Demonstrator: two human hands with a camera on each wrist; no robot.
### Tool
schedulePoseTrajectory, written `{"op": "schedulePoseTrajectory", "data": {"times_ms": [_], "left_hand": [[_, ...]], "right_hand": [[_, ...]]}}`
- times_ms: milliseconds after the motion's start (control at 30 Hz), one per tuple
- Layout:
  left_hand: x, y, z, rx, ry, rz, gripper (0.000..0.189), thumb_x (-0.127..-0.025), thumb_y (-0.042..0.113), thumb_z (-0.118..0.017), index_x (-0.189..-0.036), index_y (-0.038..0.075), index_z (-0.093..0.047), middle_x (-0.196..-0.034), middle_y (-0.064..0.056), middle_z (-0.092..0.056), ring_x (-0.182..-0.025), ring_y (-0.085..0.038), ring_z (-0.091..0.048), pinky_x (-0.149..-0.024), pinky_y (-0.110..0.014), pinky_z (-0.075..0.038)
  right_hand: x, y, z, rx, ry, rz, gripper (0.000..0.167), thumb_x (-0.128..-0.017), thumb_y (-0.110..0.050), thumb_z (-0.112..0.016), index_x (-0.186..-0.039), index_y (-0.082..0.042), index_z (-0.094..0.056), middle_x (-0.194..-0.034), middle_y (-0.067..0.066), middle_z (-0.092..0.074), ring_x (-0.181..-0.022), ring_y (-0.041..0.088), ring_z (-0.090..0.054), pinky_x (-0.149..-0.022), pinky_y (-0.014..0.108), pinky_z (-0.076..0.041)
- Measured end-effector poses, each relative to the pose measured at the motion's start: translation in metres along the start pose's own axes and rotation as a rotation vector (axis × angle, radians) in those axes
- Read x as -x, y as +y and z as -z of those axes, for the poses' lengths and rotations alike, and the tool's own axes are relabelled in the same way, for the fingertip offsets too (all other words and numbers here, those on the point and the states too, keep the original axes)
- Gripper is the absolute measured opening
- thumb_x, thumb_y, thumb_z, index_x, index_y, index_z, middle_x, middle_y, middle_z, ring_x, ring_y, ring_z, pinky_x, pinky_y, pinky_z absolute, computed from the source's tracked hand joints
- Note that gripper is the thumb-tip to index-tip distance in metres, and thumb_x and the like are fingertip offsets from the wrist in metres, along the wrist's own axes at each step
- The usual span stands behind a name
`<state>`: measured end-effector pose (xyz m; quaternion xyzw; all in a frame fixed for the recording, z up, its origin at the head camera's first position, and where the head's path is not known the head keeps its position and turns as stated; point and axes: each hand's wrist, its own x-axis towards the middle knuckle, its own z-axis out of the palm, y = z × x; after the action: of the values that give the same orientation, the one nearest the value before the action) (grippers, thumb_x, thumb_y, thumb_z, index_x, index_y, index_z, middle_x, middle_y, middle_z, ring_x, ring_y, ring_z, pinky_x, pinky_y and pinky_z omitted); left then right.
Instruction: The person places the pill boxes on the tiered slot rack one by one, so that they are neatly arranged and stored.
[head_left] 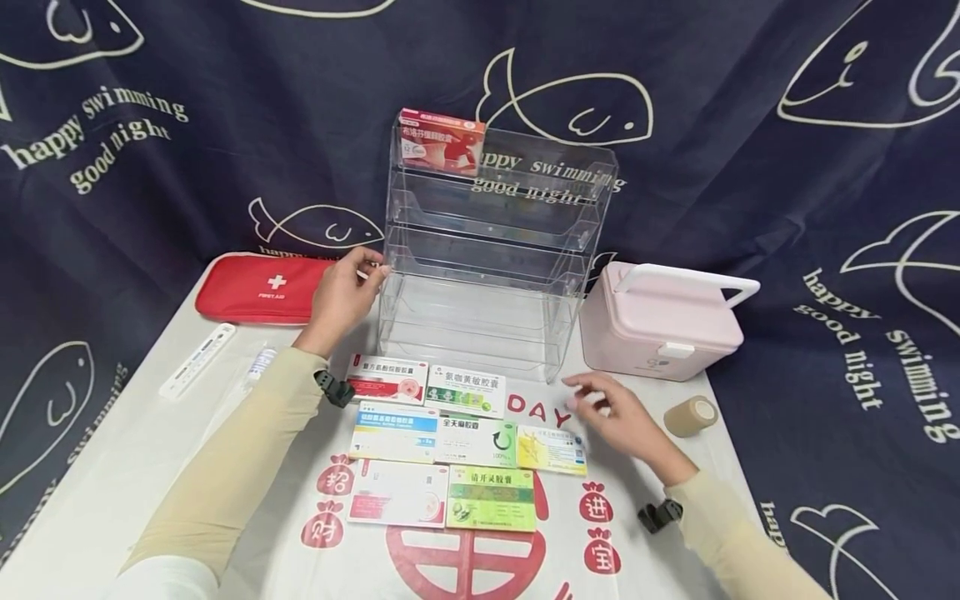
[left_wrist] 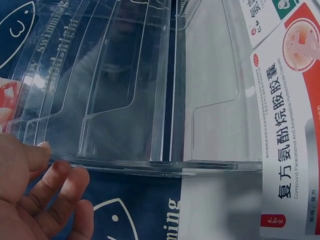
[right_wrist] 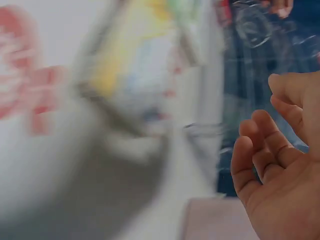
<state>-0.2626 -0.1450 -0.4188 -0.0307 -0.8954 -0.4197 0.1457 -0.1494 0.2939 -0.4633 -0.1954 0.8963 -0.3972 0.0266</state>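
Note:
A clear tiered display rack (head_left: 480,267) stands upright at the table's back, with a red medicine box (head_left: 441,146) in its top tier at the left. My left hand (head_left: 347,292) holds the rack's left side edge between thumb and curled fingers; the left wrist view shows this hand (left_wrist: 47,192) at the panel edge. Apart from anything, my right hand (head_left: 618,417) hovers with relaxed fingers right of a yellow-and-white medicine box (head_left: 551,450). In the right wrist view that hand (right_wrist: 277,165) holds nothing. Several more boxes, including a green one (head_left: 491,500), lie in rows before the rack.
A red first-aid pouch (head_left: 255,287) lies behind the left arm, near a white test strip (head_left: 197,361) and a clear plastic packet (head_left: 258,367). At the right stand a pink lidded case (head_left: 660,333) with a white handle and a tan bandage roll (head_left: 691,416). A patterned dark curtain hangs behind.

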Motion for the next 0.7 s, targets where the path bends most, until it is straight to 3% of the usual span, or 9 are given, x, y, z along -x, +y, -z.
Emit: {"op": "schedulePoseTrajectory", "data": {"times_ms": [267, 700], "left_hand": [[0.001, -0.001, 0.000, 0.010, 0.011, 0.008, 0.020, -0.101, 0.024, -0.065, -0.116, 0.010, -0.066, -0.096, -0.007, -0.068, -0.082, -0.025, -0.067, -0.068, -0.040, -0.045], [0.002, 0.002, -0.002, 0.005, 0.004, 0.031, 0.022, -0.102, 0.024, -0.064, -0.118, 0.010, -0.066, -0.097, -0.007, -0.068, -0.083, -0.025, -0.065, -0.068, -0.040, -0.044]], "right_hand": [[0.045, 0.028, -0.024, 0.083, -0.053, -0.164, 0.048, -0.093, -0.028, -0.077, -0.134, -0.010, -0.063, -0.122, 0.005, -0.060, -0.097, 0.022, -0.058, -0.079, 0.034, -0.050], [0.058, 0.032, -0.035, 0.117, -0.090, -0.229, 0.044, -0.096, -0.024, -0.074, -0.133, -0.004, -0.063, -0.125, 0.006, -0.054, -0.094, 0.019, -0.052, -0.076, 0.032, -0.047]]}}
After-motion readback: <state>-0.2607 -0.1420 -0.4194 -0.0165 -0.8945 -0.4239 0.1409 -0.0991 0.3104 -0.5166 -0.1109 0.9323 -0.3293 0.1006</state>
